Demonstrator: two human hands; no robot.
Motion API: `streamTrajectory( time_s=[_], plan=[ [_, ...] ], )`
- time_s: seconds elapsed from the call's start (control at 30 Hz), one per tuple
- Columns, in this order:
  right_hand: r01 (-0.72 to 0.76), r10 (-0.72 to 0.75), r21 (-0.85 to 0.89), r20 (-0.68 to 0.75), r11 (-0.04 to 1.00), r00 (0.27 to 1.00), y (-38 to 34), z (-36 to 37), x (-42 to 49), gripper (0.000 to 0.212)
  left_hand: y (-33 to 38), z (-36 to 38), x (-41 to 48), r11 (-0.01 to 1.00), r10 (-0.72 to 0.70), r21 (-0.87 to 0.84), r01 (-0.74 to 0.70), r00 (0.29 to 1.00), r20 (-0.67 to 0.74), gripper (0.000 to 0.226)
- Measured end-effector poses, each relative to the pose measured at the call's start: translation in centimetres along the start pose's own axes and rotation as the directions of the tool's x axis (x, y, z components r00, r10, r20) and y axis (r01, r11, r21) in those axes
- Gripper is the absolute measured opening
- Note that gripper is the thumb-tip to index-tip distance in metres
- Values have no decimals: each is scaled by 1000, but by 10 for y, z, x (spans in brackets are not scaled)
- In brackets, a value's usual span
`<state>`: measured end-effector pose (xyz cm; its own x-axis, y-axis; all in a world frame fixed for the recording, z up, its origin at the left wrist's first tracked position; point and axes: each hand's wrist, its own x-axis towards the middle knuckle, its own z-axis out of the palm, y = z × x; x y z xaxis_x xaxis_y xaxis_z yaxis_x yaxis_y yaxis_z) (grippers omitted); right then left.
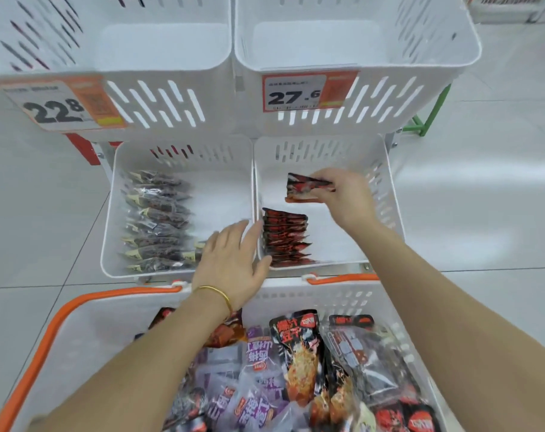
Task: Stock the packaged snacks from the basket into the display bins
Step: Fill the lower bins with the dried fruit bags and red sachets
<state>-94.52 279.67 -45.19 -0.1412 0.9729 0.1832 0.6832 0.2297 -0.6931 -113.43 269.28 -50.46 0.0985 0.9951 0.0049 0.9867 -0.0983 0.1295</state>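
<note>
Head view: a white basket (87,338) of packaged snacks (296,369) stands before two tiers of slotted white display bins.

The basket, with an orange handle (47,332), fills the near edge of the frame. Behind it, the upper left bin (159,57) and upper right bin (343,48) carry price tags reading 22.8 (62,104) and 27.6 (305,93). Below these, the lower left bin (221,194) holds a row of dark packets (157,219), and the lower right bin (336,232) holds a row of red-and-black packets (285,236) along its left wall. The left hand (230,263) hovers palm down over the near rims where the lower bins meet, fingers straight and spread. The right hand (349,198) pinches one red-and-black packet (305,188) between thumb and fingers above the lower right bin, beyond the row. A gold bracelet (216,293) circles the left wrist.
</note>
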Motion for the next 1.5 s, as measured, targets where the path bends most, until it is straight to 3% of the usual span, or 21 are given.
streamTrajectory(
  time_s=[0.13, 0.3, 0.37, 0.5, 0.67, 0.83, 0.9, 0.97, 1.07, 1.2, 1.27, 1.33, 1.5],
  plan=[
    [-100, 94, 23, 197, 995, 976, 15, 37, 24, 23, -2, 1, 2, 1000, -8, 10, 8, 1000, -13, 78],
    [-295, 203, 101, 517, 950, 831, 16, 58, 27, 27, -1, 3, 3, 1000, -16, 12, 16, 1000, 15, 81],
    [-275, 181, 83, 570, 958, 802, 15, 58, 28, 41, -2, 2, 4, 1000, -18, 7, 18, 1000, 15, 81],
    [-336, 210, 152, 530, 930, 821, 17, 48, 20, 43, -1, 0, 2, 1000, -29, 2, 29, 999, 35, 77],
    [-197, 128, 206, 307, 959, 943, -4, 12, -20, 44, 2, -4, 2, 998, -46, -35, 47, 998, 30, 68],
    [-81, 37, 304, 150, 949, 988, -38, -15, -92, 43, 7, -16, -8, 993, -78, -93, 79, 997, 9, 67],
    [-80, 19, 349, 176, 934, 984, -50, -12, -118, 38, 7, -31, -19, 978, -78, -197, 63, 995, -68, 63],
    [-49, -32, 259, 301, 965, 953, -54, 3, -140, 37, 1, -46, -39, 957, -81, -288, 35, 986, -148, 57],
    [138, -70, -91, 527, 986, 847, -45, 34, -160, 39, -22, -59, -82, 952, -54, -305, -8, 979, -195, 51],
    [388, 12, -458, 659, 799, 752, -28, 56, -167, 47, -45, -51, -124, 963, -36, -269, -7, 987, -155, 47],
    [448, 23, -512, 677, 733, 736, -22, 59, -166, 49, -47, -46, -133, 958, -53, -285, 10, 988, -143, 47],
    [452, 19, -508, 680, 734, 733, -21, 59, -164, 48, -43, -43, -139, 950, -59, -310, 18, 991, -123, 48],
    [244, 10, -316, 630, 917, 777, -29, 45, -157, 35, -26, -39, -147, 936, -18, -352, -20, 994, -105, 47]
  ],
)
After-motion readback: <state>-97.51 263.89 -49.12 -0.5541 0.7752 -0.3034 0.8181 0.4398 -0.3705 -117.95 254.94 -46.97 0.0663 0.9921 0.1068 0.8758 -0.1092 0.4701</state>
